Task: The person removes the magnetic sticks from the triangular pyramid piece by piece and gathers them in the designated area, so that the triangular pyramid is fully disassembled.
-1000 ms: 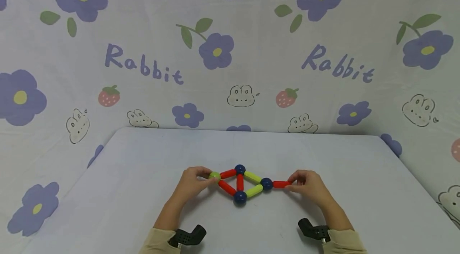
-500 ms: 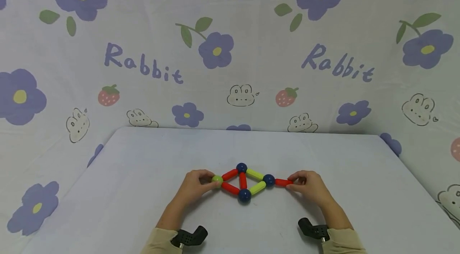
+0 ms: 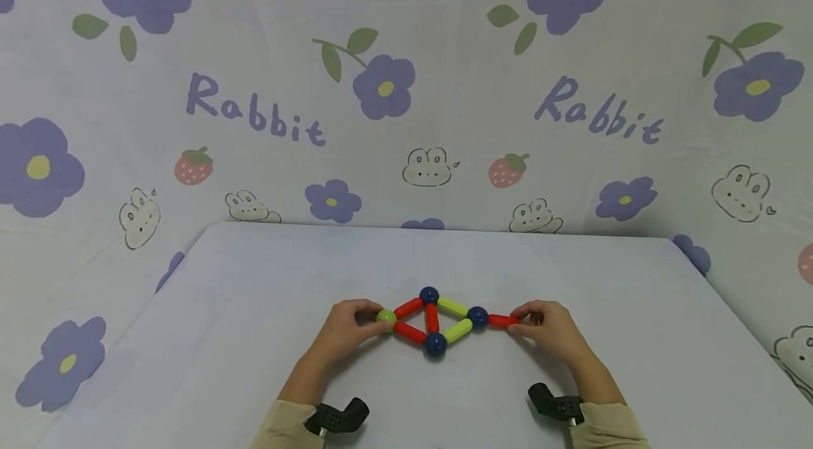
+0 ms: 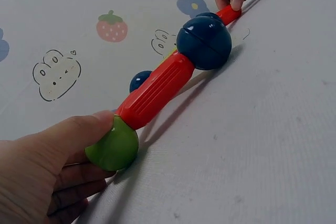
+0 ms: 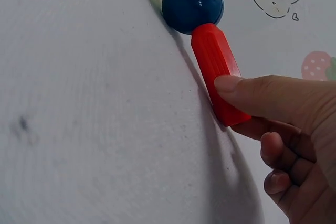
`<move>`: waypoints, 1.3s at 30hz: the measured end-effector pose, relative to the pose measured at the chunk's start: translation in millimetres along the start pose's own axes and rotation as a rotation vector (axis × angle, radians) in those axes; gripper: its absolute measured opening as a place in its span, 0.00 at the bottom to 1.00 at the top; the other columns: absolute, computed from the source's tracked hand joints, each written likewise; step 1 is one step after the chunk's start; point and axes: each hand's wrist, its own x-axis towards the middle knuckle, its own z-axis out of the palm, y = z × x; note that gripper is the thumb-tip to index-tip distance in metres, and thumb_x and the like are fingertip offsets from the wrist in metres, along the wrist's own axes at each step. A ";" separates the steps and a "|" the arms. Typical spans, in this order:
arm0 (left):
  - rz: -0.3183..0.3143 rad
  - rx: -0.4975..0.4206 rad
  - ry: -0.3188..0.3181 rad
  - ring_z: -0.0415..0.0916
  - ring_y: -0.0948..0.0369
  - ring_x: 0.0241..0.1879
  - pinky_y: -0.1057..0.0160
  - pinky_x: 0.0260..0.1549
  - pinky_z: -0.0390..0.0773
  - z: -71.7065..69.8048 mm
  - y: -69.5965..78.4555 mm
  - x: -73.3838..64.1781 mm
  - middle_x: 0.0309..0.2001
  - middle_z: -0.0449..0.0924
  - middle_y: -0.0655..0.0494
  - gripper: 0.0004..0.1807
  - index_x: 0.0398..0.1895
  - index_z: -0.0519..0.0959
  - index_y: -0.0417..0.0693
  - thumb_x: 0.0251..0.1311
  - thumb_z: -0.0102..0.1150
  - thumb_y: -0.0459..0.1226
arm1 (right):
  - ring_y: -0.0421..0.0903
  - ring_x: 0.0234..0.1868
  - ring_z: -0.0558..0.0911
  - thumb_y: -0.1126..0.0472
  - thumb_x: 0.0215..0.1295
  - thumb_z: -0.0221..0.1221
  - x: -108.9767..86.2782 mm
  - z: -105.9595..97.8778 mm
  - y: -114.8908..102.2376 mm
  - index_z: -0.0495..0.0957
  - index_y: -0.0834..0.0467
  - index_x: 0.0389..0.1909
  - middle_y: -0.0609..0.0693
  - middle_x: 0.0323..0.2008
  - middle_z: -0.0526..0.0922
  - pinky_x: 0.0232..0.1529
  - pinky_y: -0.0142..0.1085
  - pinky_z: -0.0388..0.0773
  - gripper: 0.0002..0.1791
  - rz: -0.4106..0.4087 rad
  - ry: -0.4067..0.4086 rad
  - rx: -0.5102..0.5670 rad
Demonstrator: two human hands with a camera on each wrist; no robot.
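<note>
A flat frame of toy rods and balls lies between the two hands in the head view. My left hand [image 3: 348,327] pinches the green ball [image 4: 116,145] at its left corner. Two red rods [image 3: 409,333] run from that ball to two dark blue balls [image 3: 435,344], and a third red rod joins those balls. Yellow-green rods [image 3: 459,330] lead on to another dark blue ball [image 5: 192,4] at the right corner. From this ball a red rod [image 5: 216,72] sticks out, and my right hand [image 3: 550,327] pinches its outer end between thumb and fingers.
A white table [image 3: 254,272] lies under the hands. Behind it hangs a cloth [image 3: 470,103] printed with flowers, rabbits and strawberries. A black wrist device [image 3: 336,417] is on the left wrist and a similar black device [image 3: 555,404] on the right.
The rod-and-ball frame has shifted slightly to the right and away, with my left hand moving right along with it. My right hand has barely moved and keeps its pinch.
</note>
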 end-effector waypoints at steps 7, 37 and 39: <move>0.041 0.008 -0.039 0.76 0.60 0.43 0.56 0.49 0.73 4.3 5.2 -0.7 0.37 0.83 0.58 0.18 0.39 0.83 0.47 0.49 0.68 0.47 | 0.43 0.27 0.68 0.61 0.49 0.69 -0.7 -0.9 -6.8 0.82 0.62 0.39 0.49 0.25 0.74 0.22 0.29 0.63 0.15 -0.024 -0.001 -0.026; 0.060 0.017 -0.052 0.77 0.60 0.43 0.54 0.50 0.74 15.5 14.0 -2.4 0.37 0.83 0.58 0.20 0.40 0.82 0.46 0.49 0.67 0.50 | 0.42 0.30 0.69 0.61 0.50 0.69 0.8 56.2 -93.6 0.83 0.60 0.35 0.49 0.27 0.77 0.26 0.26 0.67 0.12 -0.258 -0.169 -0.002; 0.067 0.017 -0.056 0.77 0.60 0.43 0.54 0.50 0.74 15.6 13.4 -2.3 0.37 0.83 0.58 0.20 0.40 0.82 0.46 0.49 0.67 0.50 | 0.42 0.30 0.69 0.61 0.50 0.68 1.0 61.4 -97.7 0.83 0.61 0.35 0.49 0.27 0.77 0.26 0.26 0.68 0.12 -0.254 -0.181 -0.001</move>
